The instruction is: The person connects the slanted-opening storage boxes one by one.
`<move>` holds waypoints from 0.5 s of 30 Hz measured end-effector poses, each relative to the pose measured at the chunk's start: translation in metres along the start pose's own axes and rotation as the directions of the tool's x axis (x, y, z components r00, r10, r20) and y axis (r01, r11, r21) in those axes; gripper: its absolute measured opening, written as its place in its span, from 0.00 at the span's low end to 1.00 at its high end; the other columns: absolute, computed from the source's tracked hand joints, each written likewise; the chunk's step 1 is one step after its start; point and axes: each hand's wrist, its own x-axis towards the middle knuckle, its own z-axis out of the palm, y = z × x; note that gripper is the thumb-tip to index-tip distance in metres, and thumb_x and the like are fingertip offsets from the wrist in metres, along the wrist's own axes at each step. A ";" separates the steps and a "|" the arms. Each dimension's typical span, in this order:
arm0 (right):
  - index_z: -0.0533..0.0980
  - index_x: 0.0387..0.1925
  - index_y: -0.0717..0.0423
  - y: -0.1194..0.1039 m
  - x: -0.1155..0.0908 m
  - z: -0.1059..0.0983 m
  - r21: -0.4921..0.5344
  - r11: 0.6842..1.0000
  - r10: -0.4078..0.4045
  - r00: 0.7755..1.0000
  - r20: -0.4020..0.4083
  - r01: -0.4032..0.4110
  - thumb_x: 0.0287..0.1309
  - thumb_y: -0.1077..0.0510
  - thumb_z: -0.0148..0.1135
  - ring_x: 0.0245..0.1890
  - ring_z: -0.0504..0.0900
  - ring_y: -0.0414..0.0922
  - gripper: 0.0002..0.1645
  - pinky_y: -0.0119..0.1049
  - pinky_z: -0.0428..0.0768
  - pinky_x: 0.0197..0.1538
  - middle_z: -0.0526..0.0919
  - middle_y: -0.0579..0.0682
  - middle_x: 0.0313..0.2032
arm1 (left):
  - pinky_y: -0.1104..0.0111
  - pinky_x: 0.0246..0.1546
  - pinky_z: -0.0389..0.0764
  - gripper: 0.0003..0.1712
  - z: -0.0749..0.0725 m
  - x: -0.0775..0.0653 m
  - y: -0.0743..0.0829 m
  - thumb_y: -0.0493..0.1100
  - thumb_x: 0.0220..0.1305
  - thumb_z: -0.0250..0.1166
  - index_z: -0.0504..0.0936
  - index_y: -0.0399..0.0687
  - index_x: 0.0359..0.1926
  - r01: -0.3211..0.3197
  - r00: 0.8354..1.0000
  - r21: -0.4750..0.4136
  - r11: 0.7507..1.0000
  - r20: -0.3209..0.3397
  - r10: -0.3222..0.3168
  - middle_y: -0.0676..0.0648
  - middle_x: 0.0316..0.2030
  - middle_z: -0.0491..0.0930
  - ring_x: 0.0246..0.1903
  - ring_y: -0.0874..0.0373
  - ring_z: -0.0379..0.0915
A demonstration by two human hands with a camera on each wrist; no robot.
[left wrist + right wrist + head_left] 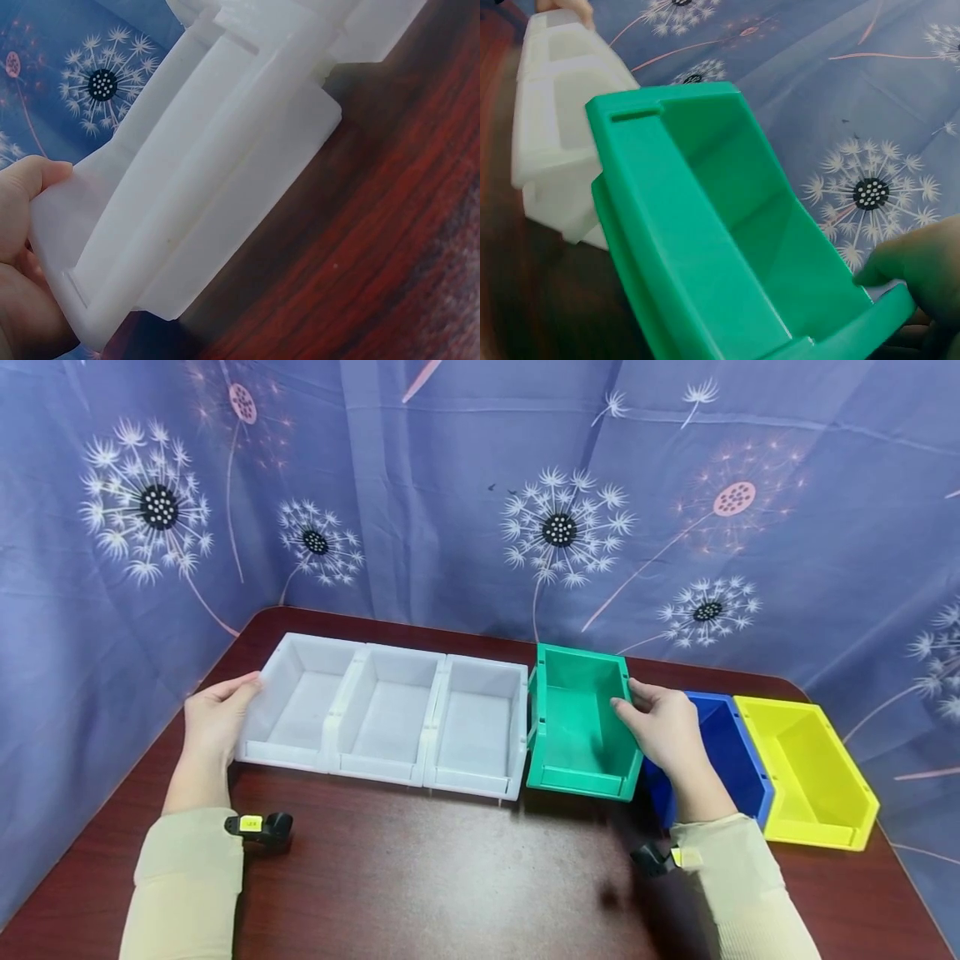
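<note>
Three white plastic bins [390, 752] stand side by side, joined in a row. My left hand [221, 714] pinches the outer wall of the leftmost white bin [187, 172], with the thumb on the wall's near face in the left wrist view. Just right of the row is a green bin [573, 727], apparently raised off the table, its left wall close against the third white bin. The right wall of the green bin [682, 225] is pinched by my right hand [667, 727], thumb inside and fingers outside. All of these bins have nothing in them.
A blue bin [731, 768], partly hidden by my right hand and arm, sits right of the green one. Beside it a yellow bin [817, 777] lies near the right edge of the dark red-brown table [420, 868]. A blue dandelion-print curtain [450, 527] hangs behind.
</note>
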 end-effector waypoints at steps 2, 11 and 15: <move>0.63 0.65 0.67 0.000 0.000 0.000 -0.028 1.000 -0.006 1.000 0.006 0.007 0.65 0.43 0.53 0.54 0.77 0.60 0.38 0.53 0.79 0.49 0.75 0.67 0.56 | 0.62 0.65 0.64 0.28 0.000 0.001 0.000 0.57 0.62 0.61 0.74 0.56 0.62 -0.003 1.000 0.004 1.000 -0.001 0.003 0.55 0.64 0.69 0.59 0.61 0.64; 0.47 0.74 0.52 -0.013 0.010 0.004 -0.117 0.986 -0.098 0.983 0.152 0.116 0.51 0.29 0.60 0.71 0.52 0.60 0.59 0.64 0.57 0.65 0.47 0.57 0.74 | 0.59 0.65 0.64 0.29 0.000 0.001 0.000 0.58 0.62 0.60 0.73 0.57 0.62 -0.003 1.000 0.019 1.000 0.007 0.003 0.52 0.66 0.67 0.61 0.59 0.63; 0.41 0.75 0.47 -0.020 0.020 0.008 -0.122 0.956 -0.214 0.917 0.336 0.268 0.44 0.31 0.67 0.74 0.32 0.55 0.66 0.67 0.32 0.67 0.34 0.49 0.75 | 0.59 0.65 0.65 0.30 -0.001 0.001 -0.001 0.59 0.62 0.60 0.72 0.55 0.63 -0.006 1.000 0.026 1.000 0.019 0.005 0.52 0.66 0.67 0.60 0.58 0.64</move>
